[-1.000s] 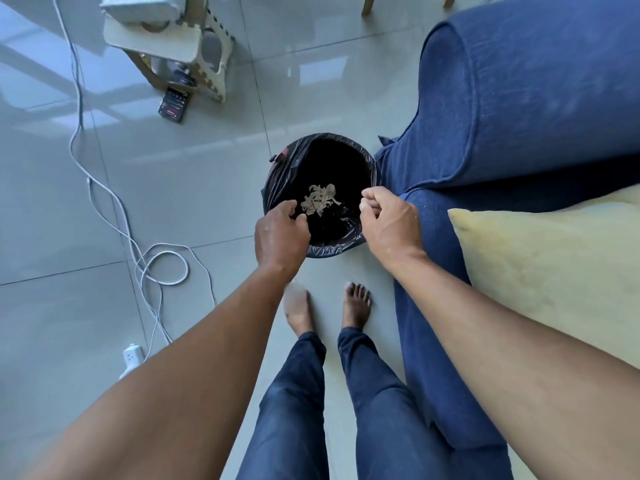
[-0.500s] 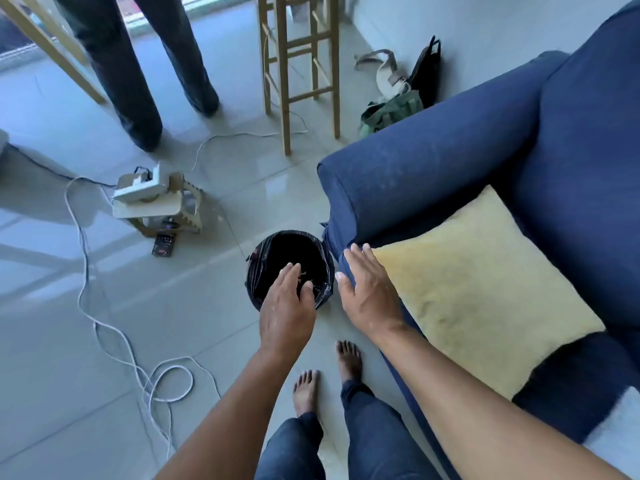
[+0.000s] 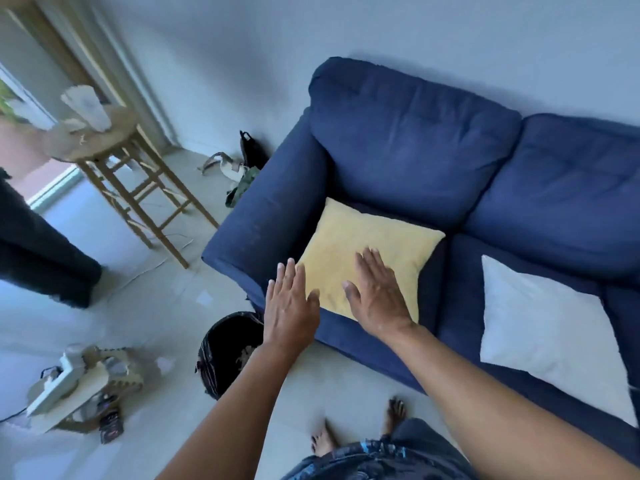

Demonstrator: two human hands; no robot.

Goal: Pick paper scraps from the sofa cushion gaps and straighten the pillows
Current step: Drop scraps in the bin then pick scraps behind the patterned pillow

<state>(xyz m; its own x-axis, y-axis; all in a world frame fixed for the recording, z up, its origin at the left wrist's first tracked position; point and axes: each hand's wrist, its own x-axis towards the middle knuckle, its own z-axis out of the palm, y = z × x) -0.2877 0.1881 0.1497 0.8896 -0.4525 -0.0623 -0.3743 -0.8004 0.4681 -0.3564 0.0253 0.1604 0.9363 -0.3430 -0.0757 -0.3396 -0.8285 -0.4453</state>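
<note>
Hands were what drew the eye: both reached out from the person toward the near end of the blue sofa (image 3: 412,157). The left hand (image 3: 290,306) was spread flat, fingers straight and together, holding nothing, over the front corner of the seat beside the armrest, its fingertips just at the edge of the yellow pillow (image 3: 367,251). The right hand (image 3: 375,292) was also flat and empty, palm down over the lower part of that pillow; whether it pressed on the fabric or floated just above it could not be told.

The yellow pillow lay flat on the left seat cushion, turned at an angle so one corner pointed at the back cushion. A white pillow (image 3: 543,337) lay flat on the neighbouring seat cushion, well apart from both hands.

On the floor, just in front of the sofa's armrest corner, stood a bin lined with a black bag (image 3: 228,351), pale paper scraps (image 3: 246,353) showing inside it, partly hidden by the left forearm. A wooden stool (image 3: 131,174) stood farther off near the wall, and a low folding stool (image 3: 79,382) sat on the tiles to the left. Bare feet showed at the bottom edge.
</note>
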